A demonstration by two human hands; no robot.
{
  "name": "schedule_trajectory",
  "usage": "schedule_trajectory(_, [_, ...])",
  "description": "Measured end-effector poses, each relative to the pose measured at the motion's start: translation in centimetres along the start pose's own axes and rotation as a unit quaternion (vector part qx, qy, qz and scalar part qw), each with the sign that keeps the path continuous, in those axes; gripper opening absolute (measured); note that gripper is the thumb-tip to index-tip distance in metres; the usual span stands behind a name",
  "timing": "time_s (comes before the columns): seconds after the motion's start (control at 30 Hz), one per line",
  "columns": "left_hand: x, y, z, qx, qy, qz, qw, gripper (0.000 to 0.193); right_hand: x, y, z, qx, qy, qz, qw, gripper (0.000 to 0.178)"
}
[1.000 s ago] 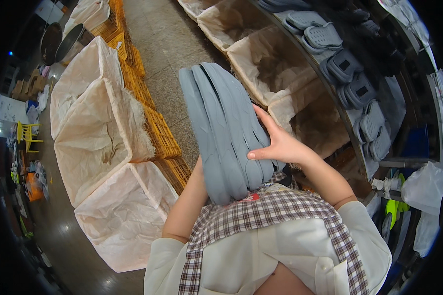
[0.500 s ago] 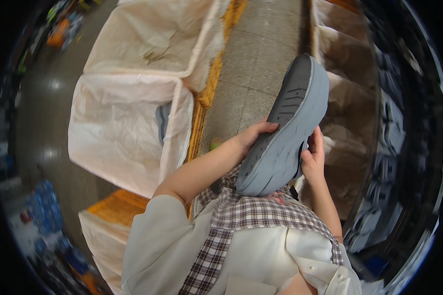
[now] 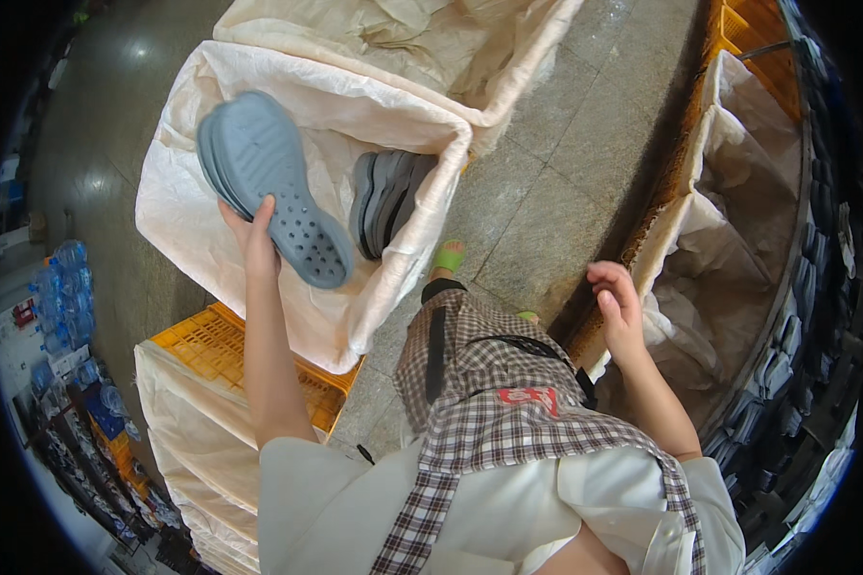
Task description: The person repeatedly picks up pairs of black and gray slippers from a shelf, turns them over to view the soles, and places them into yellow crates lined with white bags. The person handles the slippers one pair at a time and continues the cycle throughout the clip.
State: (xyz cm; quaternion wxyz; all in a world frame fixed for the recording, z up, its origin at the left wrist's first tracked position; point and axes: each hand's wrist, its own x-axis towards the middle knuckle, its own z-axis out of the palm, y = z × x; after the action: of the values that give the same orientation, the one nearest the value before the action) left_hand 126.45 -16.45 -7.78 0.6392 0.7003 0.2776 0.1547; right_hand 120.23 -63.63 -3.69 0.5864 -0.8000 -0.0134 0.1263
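Observation:
A stack of grey-blue shoe soles (image 3: 268, 163) is in my left hand (image 3: 252, 235), gripped at the edge with the thumb on top. The top sole shows rows of small holes at its near end. I hold the stack over a cream cloth-lined basket (image 3: 197, 264) on the left. Inside that basket, more grey soles (image 3: 390, 203) stand on edge in a row against its right wall. My right hand (image 3: 620, 314) holds nothing, its fingers loosely curled and apart from the thumb, beside the lined baskets on the right.
Another lined basket (image 3: 393, 34) adjoins at the far side. Yellow plastic crates (image 3: 201, 350) with cloth liners stand at the near left. Lined compartments (image 3: 729, 287) run along the right, beside a rack of dark and grey soles (image 3: 786, 355). Blue water bottles (image 3: 65, 297) stand at far left.
The soles have moved left from in front of my body to over the basket, now in my left hand alone. My right hand has let go. The view has shifted left.

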Motion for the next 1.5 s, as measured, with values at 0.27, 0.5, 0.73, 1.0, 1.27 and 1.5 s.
schedule_trajectory(0.27, [4.9, -23.5, -2.5, 0.714, 0.084, 0.068, 0.692, 0.105, -1.7, 3.2, 2.8, -0.186, -0.041, 0.13, 0.973, 0.026])
schedule_trajectory(0.5, [0.3, -31.4, 1.1, 0.558, -0.148, -0.005, 0.816, 0.113, -0.5, 3.1, 5.5, -0.195, -0.015, 0.235, 0.952, 0.023])
schedule_trajectory(0.73, [2.0, -29.5, -1.6, 0.601, -0.237, -0.069, 0.76, 0.114, 0.6, 2.7, 6.1, -0.247, -0.035, 0.154, 0.956, 0.025])
schedule_trajectory(1.0, [3.6, -27.1, -1.3, 0.569, -0.276, -0.109, 0.767, 0.1, -1.2, 3.2, 4.5, -0.251, 0.038, 0.084, 0.964, 0.034])
schedule_trajectory(1.27, [13.3, -8.6, 8.3, 0.435, 0.131, 0.451, 0.769, 0.074, -8.0, 1.4, -7.5, -0.224, 0.447, 0.054, 0.864, 0.019])
schedule_trajectory(1.5, [4.5, 8.3, 31.0, -0.004, -0.123, 0.471, 0.873, 0.075, -24.8, 4.4, -24.3, -0.151, 0.816, -0.062, 0.555, 0.014])
